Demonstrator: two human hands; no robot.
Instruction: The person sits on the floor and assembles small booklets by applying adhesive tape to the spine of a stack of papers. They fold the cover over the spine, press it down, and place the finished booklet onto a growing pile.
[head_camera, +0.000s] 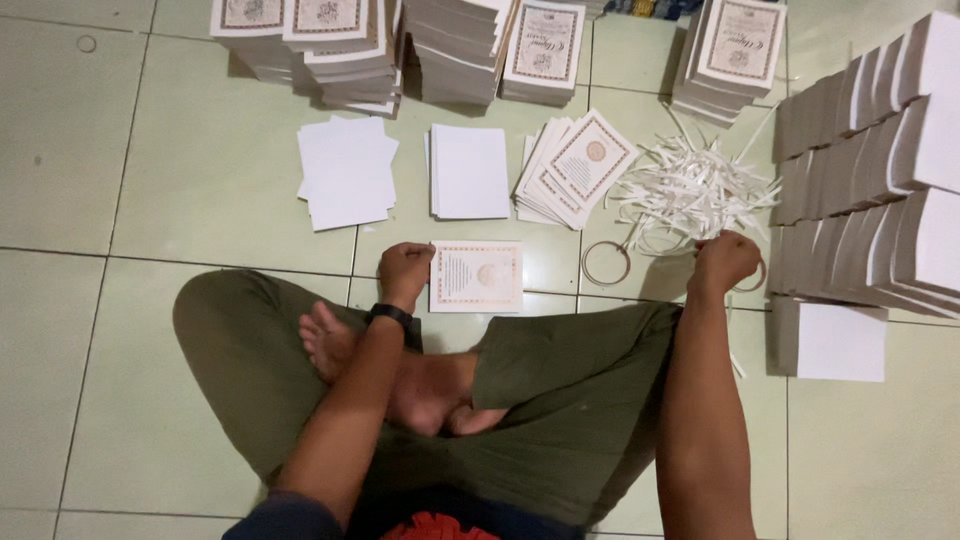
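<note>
The left hand (404, 268) is curled loosely into a half-fist, knuckles up, and its fingers rest against the left edge of a printed card (477, 276) that lies flat on the tiled floor (120, 200) just in front of the person's crossed legs. It touches the card but is not wrapped around it. A black wristband (389, 314) sits on that wrist.

The right hand (724, 260) is closed, fingers bunched together, at the near edge of a loose heap of white paper strips (690, 190). It seems to pinch a strip or a thin ring beside it, though which one cannot be told from this view. A thin ring (606, 263) lies on the floor between the card and the right hand.

No boxes or trays are in sight; everything sits in bare piles on the floor. Beyond the card lie a loose pile of blank white sheets (346, 172), a squared pile of white sheets (469, 172), and a fanned pile of printed cards (575, 168). Tall stacks of printed cards (545, 50) line the far edge, and rows of white bundles (880, 170) stand at the right.

The card is cream-white, lying sideways, with an ornamental reddish border, lines of small print and a round emblem near its right end.
</note>
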